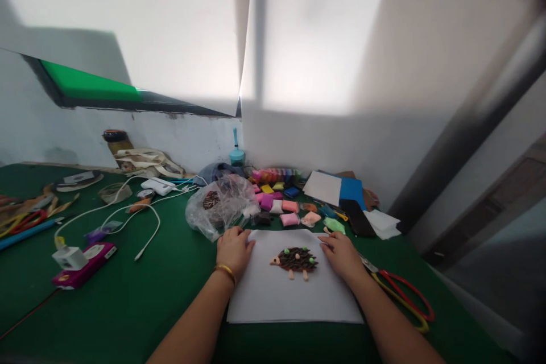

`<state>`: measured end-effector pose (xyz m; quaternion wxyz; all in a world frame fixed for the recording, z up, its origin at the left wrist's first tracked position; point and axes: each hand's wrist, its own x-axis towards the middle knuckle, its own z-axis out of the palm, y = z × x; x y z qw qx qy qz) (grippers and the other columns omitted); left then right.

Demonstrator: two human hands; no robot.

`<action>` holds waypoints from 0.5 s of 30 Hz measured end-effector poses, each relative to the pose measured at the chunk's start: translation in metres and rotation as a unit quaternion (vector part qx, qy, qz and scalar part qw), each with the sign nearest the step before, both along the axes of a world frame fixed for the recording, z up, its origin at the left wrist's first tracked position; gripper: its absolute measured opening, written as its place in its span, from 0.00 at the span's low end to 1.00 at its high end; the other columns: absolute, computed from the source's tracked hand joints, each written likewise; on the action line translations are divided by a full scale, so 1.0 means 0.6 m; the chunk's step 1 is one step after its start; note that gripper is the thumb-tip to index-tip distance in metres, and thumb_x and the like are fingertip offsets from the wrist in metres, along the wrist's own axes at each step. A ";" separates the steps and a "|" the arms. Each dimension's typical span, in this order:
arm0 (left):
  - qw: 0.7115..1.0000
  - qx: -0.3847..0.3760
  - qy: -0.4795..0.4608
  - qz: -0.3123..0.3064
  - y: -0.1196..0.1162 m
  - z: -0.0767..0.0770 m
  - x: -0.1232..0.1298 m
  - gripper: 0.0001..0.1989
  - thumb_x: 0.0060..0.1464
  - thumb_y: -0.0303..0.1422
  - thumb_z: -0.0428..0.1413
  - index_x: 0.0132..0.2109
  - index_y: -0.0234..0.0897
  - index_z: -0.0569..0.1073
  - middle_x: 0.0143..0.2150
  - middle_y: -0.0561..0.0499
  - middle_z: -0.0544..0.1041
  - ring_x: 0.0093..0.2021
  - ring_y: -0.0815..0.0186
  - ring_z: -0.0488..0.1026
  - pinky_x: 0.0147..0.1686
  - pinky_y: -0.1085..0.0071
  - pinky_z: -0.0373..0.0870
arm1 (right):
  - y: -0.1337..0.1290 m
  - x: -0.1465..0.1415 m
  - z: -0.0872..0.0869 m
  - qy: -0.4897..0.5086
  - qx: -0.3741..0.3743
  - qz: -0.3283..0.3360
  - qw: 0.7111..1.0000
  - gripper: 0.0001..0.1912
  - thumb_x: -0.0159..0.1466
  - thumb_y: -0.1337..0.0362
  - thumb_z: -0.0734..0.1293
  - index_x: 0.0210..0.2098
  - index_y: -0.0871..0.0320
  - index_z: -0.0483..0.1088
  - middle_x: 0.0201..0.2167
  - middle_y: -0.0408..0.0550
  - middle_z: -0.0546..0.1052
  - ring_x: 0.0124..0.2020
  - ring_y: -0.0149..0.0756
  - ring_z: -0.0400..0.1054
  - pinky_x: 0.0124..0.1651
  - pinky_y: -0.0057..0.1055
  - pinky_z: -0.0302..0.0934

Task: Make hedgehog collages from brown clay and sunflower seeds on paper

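A white sheet of paper point(264, 298) lies on the green table before me, seemingly with another sheet under it. On it is a flat clay hedgehog point(294, 261), with dark brown spines, a pale peach snout and feet, and small green and peach balls. My left hand point(234, 250), a gold bangle at its wrist, holds the paper near its far left corner, thumb on top. At the far right corner my right hand point(341, 253) grips the paper's edge, thumb and fingers close together. The undersides of both hands are hidden.
Beyond the paper lie several coloured clay packets point(290, 219) and a clear plastic bag point(222, 205). Scissors point(403, 296) with red and yellow handles rest by my right forearm. On the left are a magenta power strip point(85, 265) and a white cable point(147, 253).
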<state>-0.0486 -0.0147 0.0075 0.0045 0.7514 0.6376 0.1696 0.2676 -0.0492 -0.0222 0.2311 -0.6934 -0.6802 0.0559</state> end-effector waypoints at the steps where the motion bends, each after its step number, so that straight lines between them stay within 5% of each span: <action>1: 1.000 0.008 -0.011 -0.006 0.000 0.001 -0.001 0.15 0.53 0.40 0.52 0.48 0.45 0.72 0.47 0.46 0.69 0.48 0.58 0.63 0.46 0.64 0.57 | 0.000 0.001 0.000 0.020 0.001 0.005 1.000 0.16 0.61 0.60 0.59 0.44 0.51 0.74 0.40 0.49 0.71 0.44 0.38 0.65 0.49 0.31 0.56; 6: 0.994 0.000 -0.109 -0.024 0.005 -0.003 -0.003 0.13 0.52 0.36 0.54 0.46 0.41 0.70 0.39 0.48 0.73 0.43 0.61 0.68 0.43 0.67 0.59 | 0.002 0.009 -0.005 0.141 -0.005 0.002 0.990 0.20 0.60 0.56 0.58 0.49 0.52 0.71 0.44 0.49 0.73 0.46 0.40 0.66 0.49 0.34 0.58; 12: 0.950 -0.034 -0.310 -0.009 0.024 -0.027 -0.010 0.28 0.48 0.35 0.57 0.57 0.39 0.61 0.37 0.50 0.74 0.34 0.65 0.72 0.34 0.72 0.65 | 0.009 0.015 -0.013 0.241 0.010 -0.031 0.970 0.27 0.56 0.55 0.60 0.54 0.55 0.64 0.30 0.44 0.73 0.28 0.36 0.66 0.33 0.31 0.61; 15: 0.926 -0.038 -0.375 -0.011 0.032 -0.036 -0.013 0.25 0.46 0.37 0.57 0.52 0.37 0.66 0.36 0.50 0.75 0.35 0.64 0.73 0.35 0.71 0.66 | 0.016 0.018 -0.020 0.305 0.011 -0.022 0.952 0.30 0.55 0.55 0.61 0.56 0.57 0.61 0.30 0.43 0.72 0.26 0.34 0.65 0.29 0.29 0.59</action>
